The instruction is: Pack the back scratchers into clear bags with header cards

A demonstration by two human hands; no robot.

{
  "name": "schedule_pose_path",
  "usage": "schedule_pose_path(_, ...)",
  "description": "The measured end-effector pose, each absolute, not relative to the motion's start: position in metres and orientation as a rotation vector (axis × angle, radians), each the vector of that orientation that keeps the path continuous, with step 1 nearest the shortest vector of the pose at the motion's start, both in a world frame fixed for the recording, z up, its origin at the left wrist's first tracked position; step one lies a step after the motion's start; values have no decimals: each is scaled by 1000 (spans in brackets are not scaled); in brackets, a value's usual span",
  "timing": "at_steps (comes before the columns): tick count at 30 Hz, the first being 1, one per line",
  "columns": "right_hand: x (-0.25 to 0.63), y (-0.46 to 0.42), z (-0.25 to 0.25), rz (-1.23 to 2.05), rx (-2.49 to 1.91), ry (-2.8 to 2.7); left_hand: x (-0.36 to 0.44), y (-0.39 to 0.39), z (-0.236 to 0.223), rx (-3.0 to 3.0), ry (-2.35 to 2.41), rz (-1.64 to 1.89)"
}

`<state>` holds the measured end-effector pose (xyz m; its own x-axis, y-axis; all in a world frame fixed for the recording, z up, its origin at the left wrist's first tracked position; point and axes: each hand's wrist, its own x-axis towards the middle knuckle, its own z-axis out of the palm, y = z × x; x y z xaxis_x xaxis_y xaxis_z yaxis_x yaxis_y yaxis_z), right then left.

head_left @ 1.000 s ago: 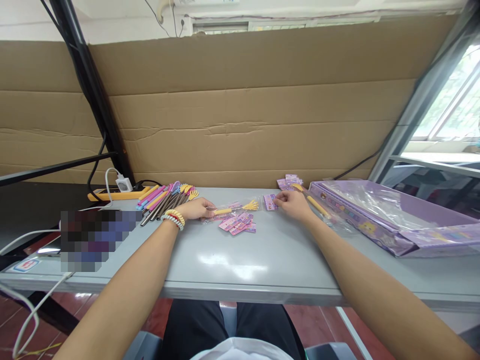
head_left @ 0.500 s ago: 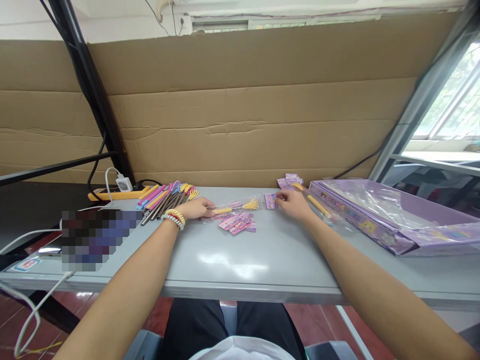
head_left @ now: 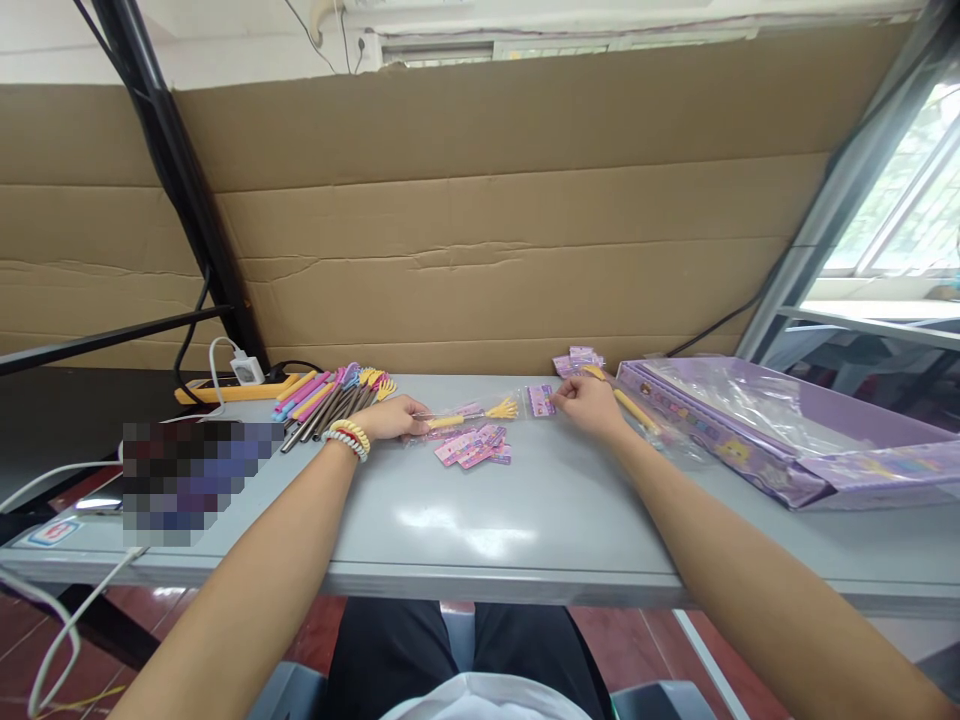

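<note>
A yellow hand-shaped back scratcher (head_left: 501,409) lies in a clear plastic bag in the middle of the table. My left hand (head_left: 397,417) is closed on the left end of that back scratcher and its bag. At the bag's right end is a small purple printed card (head_left: 539,401). The fingertips of my right hand (head_left: 589,403) are pinched together at the card's right edge. Several loose pink-purple cards (head_left: 472,446) lie overlapped just in front of the bag. Another bagged yellow back scratcher (head_left: 636,410) rests right beside my right hand, partly hidden by it.
Several colourful back scratchers (head_left: 334,400) are piled beyond my left wrist. A purple display box (head_left: 720,445) with clear plastic bags stands at right. More purple cards (head_left: 576,360) lie at the back. A yellow power strip (head_left: 247,391) with a white plug sits at back left; cardboard (head_left: 480,220) walls the rear.
Both hands stay almost in place. The small purple card now shows slightly more fully beside my right fingertips. The view has shifted very slightly.
</note>
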<state>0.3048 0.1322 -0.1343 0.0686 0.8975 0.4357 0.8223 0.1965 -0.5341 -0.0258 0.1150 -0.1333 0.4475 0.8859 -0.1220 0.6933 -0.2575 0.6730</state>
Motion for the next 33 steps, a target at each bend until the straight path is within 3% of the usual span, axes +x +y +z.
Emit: schedule_pose_path(33,303,131,-139,235,-1517,-2065,-25,115,-132,1985,1296,383)
